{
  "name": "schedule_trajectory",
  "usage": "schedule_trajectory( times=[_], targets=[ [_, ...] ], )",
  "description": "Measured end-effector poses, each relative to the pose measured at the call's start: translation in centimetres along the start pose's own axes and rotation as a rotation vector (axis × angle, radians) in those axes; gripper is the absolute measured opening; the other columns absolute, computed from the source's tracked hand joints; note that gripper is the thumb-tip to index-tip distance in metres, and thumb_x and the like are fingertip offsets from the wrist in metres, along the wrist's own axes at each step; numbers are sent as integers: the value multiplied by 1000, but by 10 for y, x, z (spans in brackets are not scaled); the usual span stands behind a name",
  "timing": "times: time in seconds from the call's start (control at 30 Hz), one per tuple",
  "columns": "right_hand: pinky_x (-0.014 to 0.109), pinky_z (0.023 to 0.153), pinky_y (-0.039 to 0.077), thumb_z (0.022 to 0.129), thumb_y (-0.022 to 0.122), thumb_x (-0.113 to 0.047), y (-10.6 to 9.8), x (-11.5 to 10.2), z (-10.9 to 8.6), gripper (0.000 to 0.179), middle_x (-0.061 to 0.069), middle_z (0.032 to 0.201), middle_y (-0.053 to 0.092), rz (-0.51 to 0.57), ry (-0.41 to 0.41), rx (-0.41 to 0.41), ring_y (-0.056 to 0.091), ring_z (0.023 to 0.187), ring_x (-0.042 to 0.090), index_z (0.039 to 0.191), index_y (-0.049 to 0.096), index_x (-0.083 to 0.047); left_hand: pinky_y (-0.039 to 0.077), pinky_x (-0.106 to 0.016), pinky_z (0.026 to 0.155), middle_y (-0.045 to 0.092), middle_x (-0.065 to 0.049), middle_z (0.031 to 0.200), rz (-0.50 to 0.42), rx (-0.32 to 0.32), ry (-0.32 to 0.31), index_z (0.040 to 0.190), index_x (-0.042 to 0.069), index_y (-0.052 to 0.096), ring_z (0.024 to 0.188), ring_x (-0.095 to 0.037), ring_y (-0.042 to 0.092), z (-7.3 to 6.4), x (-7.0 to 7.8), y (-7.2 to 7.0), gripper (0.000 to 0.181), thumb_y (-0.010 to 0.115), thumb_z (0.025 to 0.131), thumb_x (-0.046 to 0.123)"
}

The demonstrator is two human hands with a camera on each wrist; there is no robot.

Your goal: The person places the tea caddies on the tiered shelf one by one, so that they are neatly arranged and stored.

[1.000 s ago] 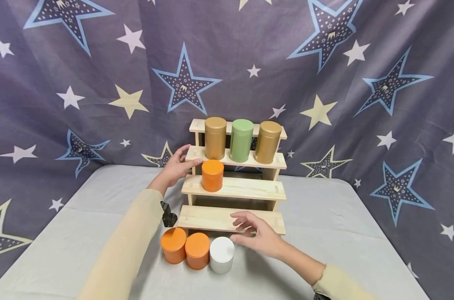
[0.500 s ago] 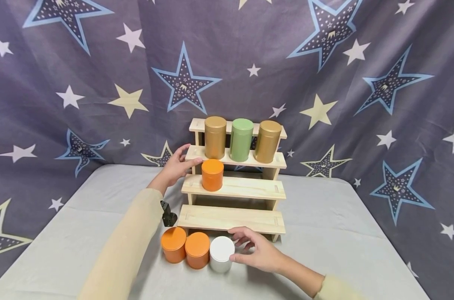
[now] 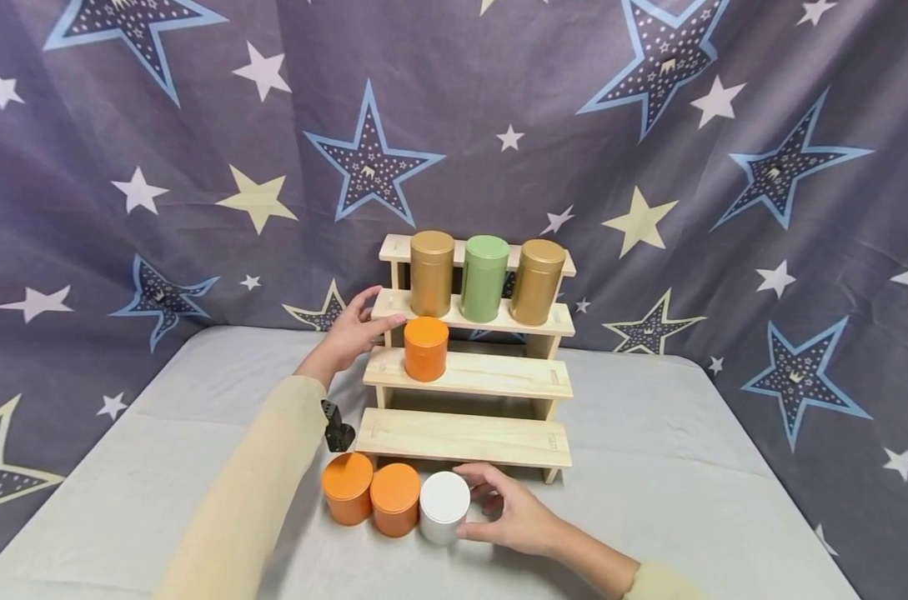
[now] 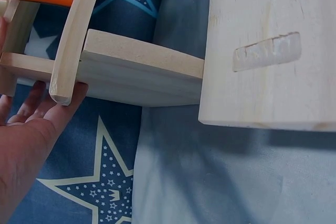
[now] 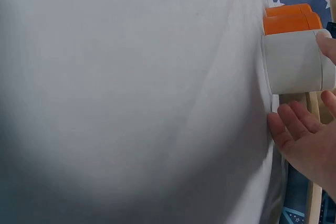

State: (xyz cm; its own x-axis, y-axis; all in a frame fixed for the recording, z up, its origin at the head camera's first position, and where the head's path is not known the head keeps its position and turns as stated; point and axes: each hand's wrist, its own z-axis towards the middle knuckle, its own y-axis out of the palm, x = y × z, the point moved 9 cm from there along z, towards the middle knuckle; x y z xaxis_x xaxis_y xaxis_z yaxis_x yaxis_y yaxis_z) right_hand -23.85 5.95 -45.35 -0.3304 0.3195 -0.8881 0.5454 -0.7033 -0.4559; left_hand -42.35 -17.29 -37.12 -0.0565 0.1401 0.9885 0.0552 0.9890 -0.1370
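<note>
My left hand (image 3: pixel 348 335) holds the left end of the third step of a wooden stepped shelf (image 3: pixel 469 437); in the left wrist view, its fingers (image 4: pixel 64 109) reach behind the shelf's frame. At the front, my right hand (image 3: pixel 515 515) is beside a white round tin (image 3: pixel 443 507), thumb against its near side and fingers (image 5: pixel 294 121) spread by its right. The right wrist view shows a gap between most fingers and the tin. Two orange tins, one in the middle (image 3: pixel 395 500) and one leftmost (image 3: pixel 348 489), stand in a row with it on the table.
Another orange tin (image 3: pixel 426 350) stands on the second step. Higher up are a gold canister (image 3: pixel 432 275), a green canister (image 3: pixel 485 279) and a second gold canister (image 3: pixel 538 283). Grey cloth (image 3: pixel 671 483) covers the table, and a star-patterned curtain (image 3: pixel 438 75) hangs behind.
My right hand has come down and left from above the lowest step to the white tin, its thumb now against it. My left hand and the tins stay where they were.
</note>
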Motion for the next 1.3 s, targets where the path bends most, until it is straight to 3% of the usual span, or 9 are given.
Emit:
schedule_trajectory(
  times=[0.23,0.6,1.03,1.3],
  targets=[
    [26,83,48,75,79,-26,10,2,5,68,1,122,58,52,-17,9,55,101,8,133,46,-15,39,-56,102,39,-18,144,4,3,-11,150,26,16,129,-36,42,-1,-1,0,87,72,83,28],
    [22,93,43,72,81,-28,20,-1,13,70,-4,124,56,60,-16,8,54,107,7,133,46,-26,39,-55,102,39,-18,144,19,11,-13,149,27,16,129,-35,42,-2,-1,-2,87,72,82,29],
    [22,94,43,71,82,-27,15,-5,13,71,-6,129,53,50,-22,32,53,108,7,133,47,-25,38,-56,103,40,-18,143,1,-2,-7,149,27,16,129,-35,43,-2,1,0,86,71,83,27],
    [24,92,45,72,82,-23,4,-13,11,68,2,128,55,29,-83,82,53,107,6,131,49,-19,37,-56,104,40,-18,143,5,-7,0,150,26,16,129,-36,43,-4,3,1,86,71,84,27]
  ],
)
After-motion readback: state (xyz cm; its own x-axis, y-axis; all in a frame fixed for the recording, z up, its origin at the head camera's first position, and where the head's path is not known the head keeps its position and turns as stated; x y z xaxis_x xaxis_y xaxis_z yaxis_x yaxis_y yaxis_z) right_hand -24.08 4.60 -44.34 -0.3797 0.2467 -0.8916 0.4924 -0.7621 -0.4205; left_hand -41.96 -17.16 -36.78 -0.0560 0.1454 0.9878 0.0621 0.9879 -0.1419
